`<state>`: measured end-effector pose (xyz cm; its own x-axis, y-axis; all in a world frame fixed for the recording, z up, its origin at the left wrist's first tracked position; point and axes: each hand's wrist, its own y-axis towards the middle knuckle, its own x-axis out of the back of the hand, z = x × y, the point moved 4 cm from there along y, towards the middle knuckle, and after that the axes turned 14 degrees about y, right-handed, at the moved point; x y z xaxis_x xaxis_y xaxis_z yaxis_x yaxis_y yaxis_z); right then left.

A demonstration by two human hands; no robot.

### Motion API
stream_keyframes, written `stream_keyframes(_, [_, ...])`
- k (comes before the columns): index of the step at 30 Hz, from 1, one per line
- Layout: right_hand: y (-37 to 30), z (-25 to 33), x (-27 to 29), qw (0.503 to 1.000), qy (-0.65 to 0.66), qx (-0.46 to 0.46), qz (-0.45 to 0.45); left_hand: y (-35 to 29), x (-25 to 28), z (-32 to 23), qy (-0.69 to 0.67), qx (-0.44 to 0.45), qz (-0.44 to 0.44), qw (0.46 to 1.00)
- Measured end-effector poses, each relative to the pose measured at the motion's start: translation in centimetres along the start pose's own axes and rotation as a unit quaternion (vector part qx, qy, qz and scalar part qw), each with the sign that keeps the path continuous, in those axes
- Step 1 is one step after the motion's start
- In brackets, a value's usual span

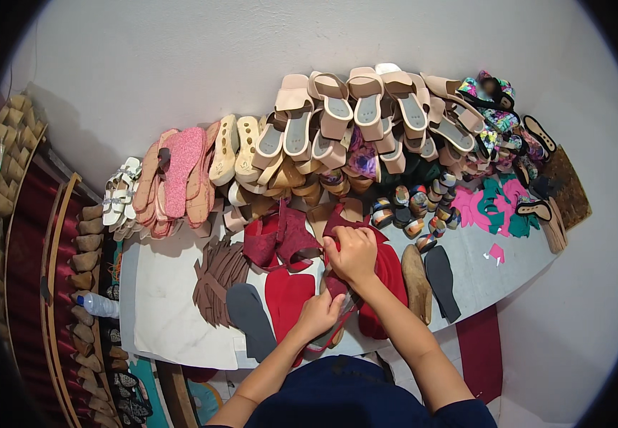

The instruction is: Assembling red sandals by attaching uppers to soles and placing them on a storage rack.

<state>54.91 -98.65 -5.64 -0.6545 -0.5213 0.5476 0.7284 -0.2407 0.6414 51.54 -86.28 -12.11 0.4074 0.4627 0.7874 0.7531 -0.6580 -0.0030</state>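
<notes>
Two bare hands are working close together near the front of the table [181,285], and both are clasping a maroon upper [335,287]. My right hand [354,253] is curling over its far part, while my left hand [320,314] is gripping lower down, nearer my body; the upper is showing between them. My fingers are hiding much of it, so I cannot tell its whole shape.

Just left of my left hand, red pieces [290,299] are lying flat, with a grey sole [250,321] sitting beside them and brown strips [218,282] fanning out beyond. More red cloth [389,289] is lying right of my right wrist; next come a wooden last [416,285] and a dark sole [441,282]. Maroon sandals [291,232] are resting up and left of my right hand. Behind everything, beige heels [368,107] are piling high against the wall [181,57].
</notes>
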Motion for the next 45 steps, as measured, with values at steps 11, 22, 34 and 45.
stream_keyframes(11, [0.2, -1.7, -1.3, 0.979, -0.017, -0.19, 0.07, 0.3, -0.5, 0.8, -0.002, 0.006, -0.005, 1.0])
stream_keyframes(22, [1.0, -2.9, -1.0, 0.989, -0.071, -0.117, 0.046, 0.0, -0.4, 1.7, 0.04, -0.008, -0.016, 0.999])
stream_keyframes(34, [1.2, -2.2, -1.3, 0.999, -0.022, -0.018, -0.022, -0.3, -0.2, 2.7, 0.046, -0.015, -0.032, 0.998])
stream_keyframes(45, [0.9, -3.2, -2.1, 0.951, 0.039, -0.274, 0.139, -1.5, -1.4, 3.3, -0.481, 0.015, 0.185, 0.857])
